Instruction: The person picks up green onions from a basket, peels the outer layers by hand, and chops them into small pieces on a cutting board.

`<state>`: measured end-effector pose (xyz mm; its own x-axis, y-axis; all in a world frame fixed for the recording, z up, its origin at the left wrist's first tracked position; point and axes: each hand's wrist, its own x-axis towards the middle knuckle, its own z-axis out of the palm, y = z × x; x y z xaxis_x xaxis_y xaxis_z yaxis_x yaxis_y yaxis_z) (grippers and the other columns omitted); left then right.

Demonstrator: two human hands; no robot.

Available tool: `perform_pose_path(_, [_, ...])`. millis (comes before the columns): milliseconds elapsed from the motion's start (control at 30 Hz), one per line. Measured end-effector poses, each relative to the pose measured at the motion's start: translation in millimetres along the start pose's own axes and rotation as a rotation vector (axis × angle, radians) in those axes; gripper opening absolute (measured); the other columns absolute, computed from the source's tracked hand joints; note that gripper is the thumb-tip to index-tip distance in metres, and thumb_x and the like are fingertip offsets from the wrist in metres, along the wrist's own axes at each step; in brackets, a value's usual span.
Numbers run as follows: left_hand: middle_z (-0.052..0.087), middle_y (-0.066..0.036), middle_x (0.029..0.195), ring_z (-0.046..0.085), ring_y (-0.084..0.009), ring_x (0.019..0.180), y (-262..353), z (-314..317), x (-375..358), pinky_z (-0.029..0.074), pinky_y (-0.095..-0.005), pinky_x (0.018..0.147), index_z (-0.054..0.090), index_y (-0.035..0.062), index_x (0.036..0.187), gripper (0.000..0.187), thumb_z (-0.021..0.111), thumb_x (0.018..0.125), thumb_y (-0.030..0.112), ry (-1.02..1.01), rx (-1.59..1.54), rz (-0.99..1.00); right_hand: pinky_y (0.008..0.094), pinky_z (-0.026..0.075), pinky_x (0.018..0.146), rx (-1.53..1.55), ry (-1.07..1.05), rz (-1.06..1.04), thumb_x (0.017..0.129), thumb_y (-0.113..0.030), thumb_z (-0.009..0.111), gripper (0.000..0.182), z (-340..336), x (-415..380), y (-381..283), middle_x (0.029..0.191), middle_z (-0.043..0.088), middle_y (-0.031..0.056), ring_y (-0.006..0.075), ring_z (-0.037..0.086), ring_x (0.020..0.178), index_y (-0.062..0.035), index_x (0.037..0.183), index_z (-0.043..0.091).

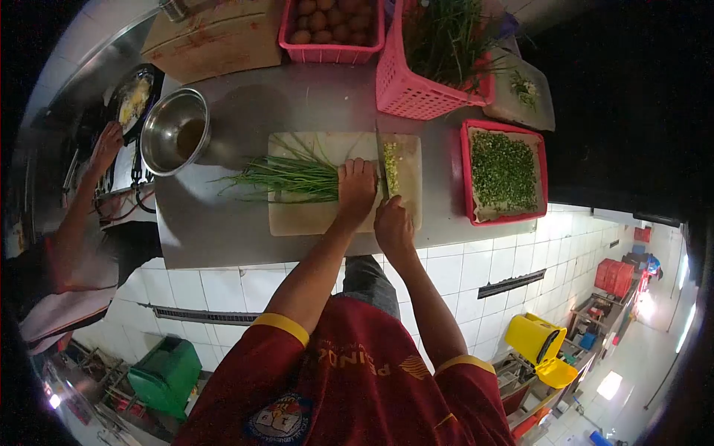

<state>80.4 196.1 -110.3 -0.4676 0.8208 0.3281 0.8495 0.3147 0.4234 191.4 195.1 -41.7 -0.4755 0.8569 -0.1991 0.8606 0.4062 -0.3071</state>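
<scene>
On the white cutting board [320, 219] lies a bunch of green onions [297, 178], its leafy ends trailing off the left side. My left hand [358, 184] presses down on the bunch with fingers closed over it, close to the blade. A knife [381, 160] is gripped in my right hand [395, 223], its blade pointing away from me and resting at the cut end of the bunch. Just right of the blade sits a small row of chopped pale-green pieces [392, 167].
A red tray of chopped greens [506, 171] stands at right. Behind are a pink basket of greens [439, 97], a crate of eggs [331, 52], a cardboard box [212, 44] and a clear container [532, 97]. A steel bowl [175, 134] sits left, near another person's hand [109, 141] by a pan.
</scene>
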Motion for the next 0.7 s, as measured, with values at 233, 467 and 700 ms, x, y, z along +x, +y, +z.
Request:
perform_pose_path(233, [0.050, -0.012, 0.092, 0.048, -0.0297, 0.092, -4, 4, -2, 0.037, -0.0434, 0.086, 0.052, 0.0037, 0.099, 0.014, 0.051, 0.090, 0.014, -0.019, -0.020, -0.009, 0.0471, 0.056, 0.056, 0.014, -0.028, 0.009, 0.096, -0.020, 0.046, 0.024, -22, -29, -4, 0.071, 0.065, 0.0249, 0.0404, 0.068, 0.070, 0.0042, 0.092, 0.047])
perform_pose_path(467, [0.052, -0.014, 0.095, 0.050, -0.0306, 0.094, -2, 1, -2, 0.038, -0.0448, 0.087, 0.048, 0.0025, 0.113, 0.026, 0.051, 0.087, 0.007, -0.012, -0.049, -0.017, 0.0478, 0.056, 0.057, 0.007, -0.133, 0.105, 0.096, -0.022, 0.044, 0.026, -32, -53, -14, 0.074, 0.065, 0.0271, 0.0403, 0.068, 0.068, 0.0038, 0.094, 0.047])
perform_pose_path(700, [0.055, -0.012, 0.090, 0.052, -0.0310, 0.089, -2, -6, -2, 0.038, -0.0464, 0.088, 0.049, 0.0044, 0.109, 0.022, 0.056, 0.088, 0.006, 0.100, -0.166, -0.009, 0.0472, 0.056, 0.057, 0.037, -0.129, 0.118, 0.096, -0.021, 0.044, 0.028, -6, -56, -4, 0.072, 0.065, 0.0268, 0.0412, 0.067, 0.068, 0.0063, 0.097, 0.048])
